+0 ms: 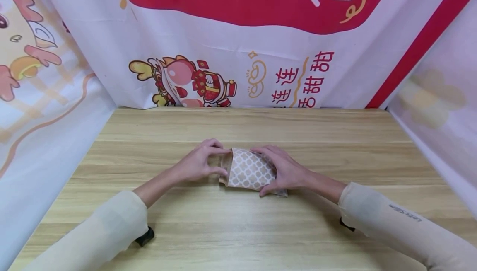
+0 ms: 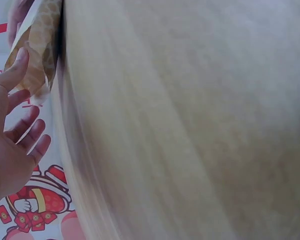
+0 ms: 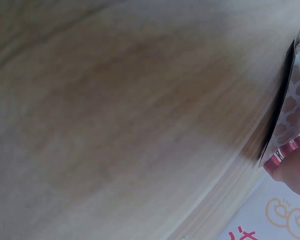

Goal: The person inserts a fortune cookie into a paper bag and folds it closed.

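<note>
A brown paper bag (image 1: pixel 250 170) with a white lattice print lies on the wooden table (image 1: pixel 238 229), its mouth end toward the left. My right hand (image 1: pixel 286 170) spans the bag's right part, fingers along the far edge and thumb on the near edge, gripping it. At the mouth end is my left hand (image 1: pixel 199 161), index finger reaching the far corner and thumb the near one. In the left wrist view, that hand's other fingers (image 2: pixel 27 130) are spread loosely, and the thumb touches the bag's end. The bag's inside is hidden.
A white printed cloth (image 1: pixel 223 43) with red panels and cartoon figures hangs behind the table. More cloth walls stand at left and right. Black straps (image 1: pixel 145 236) show under the light sleeves.
</note>
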Available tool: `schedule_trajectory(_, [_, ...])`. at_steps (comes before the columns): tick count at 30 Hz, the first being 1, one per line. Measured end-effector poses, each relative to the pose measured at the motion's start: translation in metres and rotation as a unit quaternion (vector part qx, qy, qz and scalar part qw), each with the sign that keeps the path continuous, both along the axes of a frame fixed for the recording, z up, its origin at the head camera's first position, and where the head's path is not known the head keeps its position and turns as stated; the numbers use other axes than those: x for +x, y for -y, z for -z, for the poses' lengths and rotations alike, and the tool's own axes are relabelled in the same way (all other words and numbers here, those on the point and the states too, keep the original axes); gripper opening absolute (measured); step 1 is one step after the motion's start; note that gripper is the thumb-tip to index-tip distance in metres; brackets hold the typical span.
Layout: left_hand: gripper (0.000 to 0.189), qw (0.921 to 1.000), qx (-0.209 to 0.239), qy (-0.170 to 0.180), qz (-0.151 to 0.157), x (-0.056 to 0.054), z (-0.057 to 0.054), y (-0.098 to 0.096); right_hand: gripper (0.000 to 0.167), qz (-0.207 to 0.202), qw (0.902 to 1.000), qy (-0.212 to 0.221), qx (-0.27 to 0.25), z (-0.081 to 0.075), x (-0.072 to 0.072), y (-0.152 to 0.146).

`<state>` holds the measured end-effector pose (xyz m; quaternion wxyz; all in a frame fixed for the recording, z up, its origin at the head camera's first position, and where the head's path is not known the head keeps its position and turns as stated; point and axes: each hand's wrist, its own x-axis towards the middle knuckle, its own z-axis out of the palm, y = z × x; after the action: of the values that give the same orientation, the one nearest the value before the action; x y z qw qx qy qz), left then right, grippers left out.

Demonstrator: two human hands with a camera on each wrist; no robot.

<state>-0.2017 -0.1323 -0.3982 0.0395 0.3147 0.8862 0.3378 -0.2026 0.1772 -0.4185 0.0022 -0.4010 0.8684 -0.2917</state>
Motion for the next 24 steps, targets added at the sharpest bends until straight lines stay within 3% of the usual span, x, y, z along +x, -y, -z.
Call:
schedule_trajectory(14, [0.068, 0.9992, 0.025, 0.029, -0.013, -0.0040, 0.0068, -0.0013, 0.124, -0.005, 1.0000, -0.008, -0.001, 0.0010, -0.0010, 0.0007])
schedule_trajectory(24, [0.069, 0.9993, 0.025, 0.024, -0.015, -0.0018, 0.0067, -0.0031, 0.126, -0.003, 1.0000, -0.001, -0.001, 0.0014, -0.0008, 0.0008])
